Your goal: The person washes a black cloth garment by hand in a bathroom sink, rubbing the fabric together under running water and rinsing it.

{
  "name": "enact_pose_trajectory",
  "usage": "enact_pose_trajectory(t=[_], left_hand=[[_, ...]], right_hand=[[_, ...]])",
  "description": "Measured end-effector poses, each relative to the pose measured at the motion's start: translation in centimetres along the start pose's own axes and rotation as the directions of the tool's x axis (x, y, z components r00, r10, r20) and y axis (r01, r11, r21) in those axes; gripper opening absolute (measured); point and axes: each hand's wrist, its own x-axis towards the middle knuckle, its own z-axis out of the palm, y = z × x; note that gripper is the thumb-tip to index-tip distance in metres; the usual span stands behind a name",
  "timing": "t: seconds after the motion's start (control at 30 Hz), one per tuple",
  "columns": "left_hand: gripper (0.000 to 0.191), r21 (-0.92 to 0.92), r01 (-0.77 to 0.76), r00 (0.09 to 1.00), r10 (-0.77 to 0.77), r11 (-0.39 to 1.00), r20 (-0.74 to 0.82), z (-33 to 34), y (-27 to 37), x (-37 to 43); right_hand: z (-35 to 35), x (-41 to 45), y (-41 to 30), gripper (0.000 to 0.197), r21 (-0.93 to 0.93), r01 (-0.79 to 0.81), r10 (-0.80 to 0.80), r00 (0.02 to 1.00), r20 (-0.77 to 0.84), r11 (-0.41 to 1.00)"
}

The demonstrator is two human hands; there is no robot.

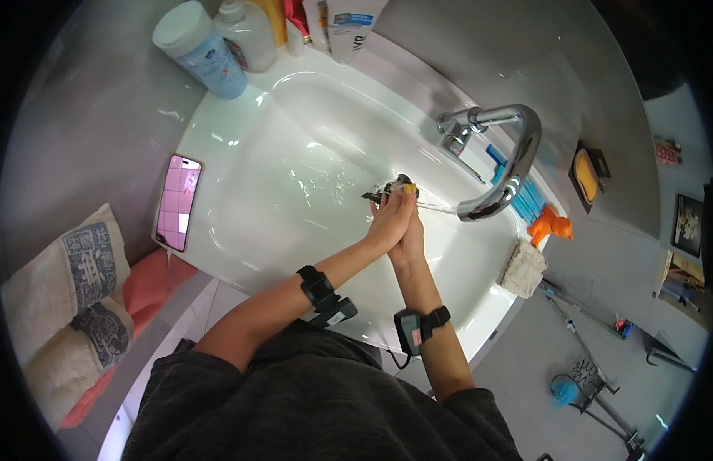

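Note:
My left hand (pixel 392 220) lies over my right hand (pixel 410 242) in the washbasin (pixel 264 184), and the two are pressed together. At their fingertips is a small black object (pixel 372 197), held between them. Its kind cannot be told, as the fingers and splashing water hide most of it. A bit of yellow (pixel 410 188) shows at the fingertips. From the chrome faucet (pixel 477 208) a thin stream of water runs onto the hands. Rippling water covers the basin floor left of them. Each forearm wears a black strap with a small device.
A smartphone (pixel 179 201) lies on the left rim, near hanging towels (pixel 97 265). Bottles (pixel 203 55) and tubes (pixel 349 31) stand along the back left. Blue plastic items (pixel 526 199), an orange figurine (pixel 546 226) and a pale cloth-like piece (pixel 523 269) line the right rim.

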Motion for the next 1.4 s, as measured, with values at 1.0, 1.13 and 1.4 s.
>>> enact_pose_trajectory(t=[1.0, 1.13, 1.4], left_hand=[[0.053, -0.432, 0.522, 0.852, -0.428, 0.735, 0.302, -10.1, 1.1, -0.5], [0.047, -0.480, 0.491, 0.870, -0.441, 0.727, 0.222, -10.6, 0.2, -0.8], [0.041, -0.469, 0.486, 0.869, -0.463, 0.737, 0.174, -11.4, -0.2, -0.3]], right_hand=[[-10.0, 0.6, -6.7, 0.026, -0.073, 0.105, -0.123, 0.944, -0.307, 0.992], [-12.0, 1.4, -7.2, 0.028, -0.396, 0.118, -0.265, 0.902, -0.340, 0.911], [-10.1, 5.0, 0.9, 0.034, -0.962, 0.114, -0.540, 0.808, 0.236, -0.250]])
